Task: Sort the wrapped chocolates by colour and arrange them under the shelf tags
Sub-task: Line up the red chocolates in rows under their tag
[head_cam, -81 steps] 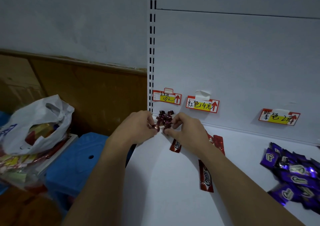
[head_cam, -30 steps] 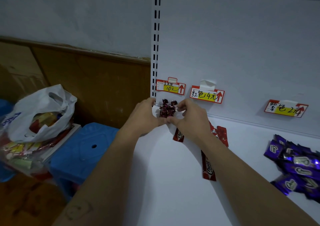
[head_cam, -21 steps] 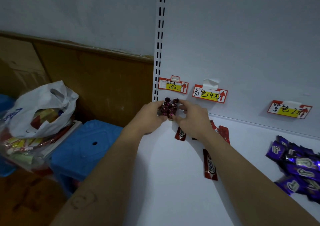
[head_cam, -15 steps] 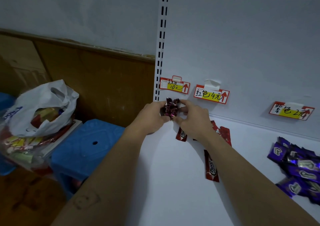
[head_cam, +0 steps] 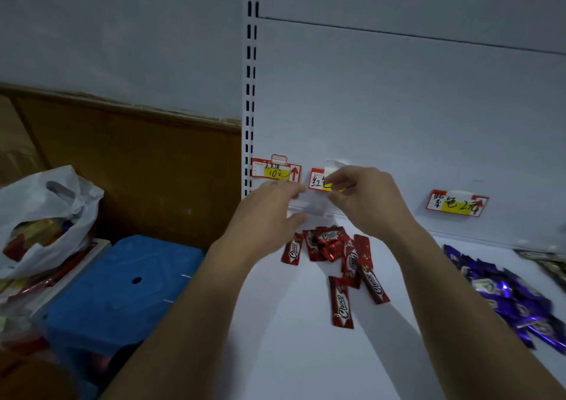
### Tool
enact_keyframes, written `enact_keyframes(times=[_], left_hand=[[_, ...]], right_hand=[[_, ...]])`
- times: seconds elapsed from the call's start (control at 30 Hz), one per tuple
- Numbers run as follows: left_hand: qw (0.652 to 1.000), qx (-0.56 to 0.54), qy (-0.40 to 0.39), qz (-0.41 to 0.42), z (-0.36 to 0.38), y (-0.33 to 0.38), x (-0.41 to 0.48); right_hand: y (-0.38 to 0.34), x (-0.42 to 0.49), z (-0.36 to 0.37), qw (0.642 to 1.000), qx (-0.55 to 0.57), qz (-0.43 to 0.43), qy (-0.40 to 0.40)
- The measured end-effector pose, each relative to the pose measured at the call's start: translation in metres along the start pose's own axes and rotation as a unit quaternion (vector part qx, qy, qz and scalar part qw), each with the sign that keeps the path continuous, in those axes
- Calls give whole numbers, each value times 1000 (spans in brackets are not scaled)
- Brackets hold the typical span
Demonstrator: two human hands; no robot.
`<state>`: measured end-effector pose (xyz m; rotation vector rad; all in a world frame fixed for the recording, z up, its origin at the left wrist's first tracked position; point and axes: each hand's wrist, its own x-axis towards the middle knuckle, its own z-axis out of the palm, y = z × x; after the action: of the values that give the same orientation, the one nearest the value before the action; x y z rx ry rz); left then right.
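Several red Choco bars point(head_cam: 329, 245) lie in a loose heap on the white shelf point(head_cam: 300, 356) under the red tag point(head_cam: 317, 182), with two more bars point(head_cam: 341, 304) nearer me. A pile of purple wrapped chocolates point(head_cam: 508, 298) lies right, below the purple tag point(head_cam: 456, 204). My left hand point(head_cam: 269, 216) hovers above the heap's left side, fingers relaxed, holding nothing. My right hand point(head_cam: 364, 199) is up at the red tag, thumb and forefinger apart with nothing visible between them. The small dark-red twisted sweets are out of sight, where my blurred hands are.
A third tag reading 10 point(head_cam: 275, 170) hangs at the far left of the back panel. Left of the shelf stand a blue plastic stool point(head_cam: 122, 286) and a white bag point(head_cam: 46, 213) of mixed sweets. Dark wrappers point(head_cam: 551, 262) lie at the right edge.
Both hands have left the cluster of small dark-red sweets under the left tag and moved right and up. The red bars they covered now show.
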<state>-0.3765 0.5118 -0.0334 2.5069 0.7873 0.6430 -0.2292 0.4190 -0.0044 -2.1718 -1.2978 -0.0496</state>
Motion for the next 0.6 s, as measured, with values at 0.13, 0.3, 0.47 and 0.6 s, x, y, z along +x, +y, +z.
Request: enact_keyframes(times=[0.13,0.3,0.47,0.6], left_hand=[[987,151,-57,-5,17,15,-4],[969,214,-125,9,44,23,-10],[970,166,-157,83,60,21,-13],[980,37,-170,92,49,17,-10]], right_hand=[[24,-28,-2,990,-103,34,-95],[42,-53,21,977,-163,4,-137],[50,-64,24,969,-169,-19,-176],[50,-59,4,973,-132,-15,-191]])
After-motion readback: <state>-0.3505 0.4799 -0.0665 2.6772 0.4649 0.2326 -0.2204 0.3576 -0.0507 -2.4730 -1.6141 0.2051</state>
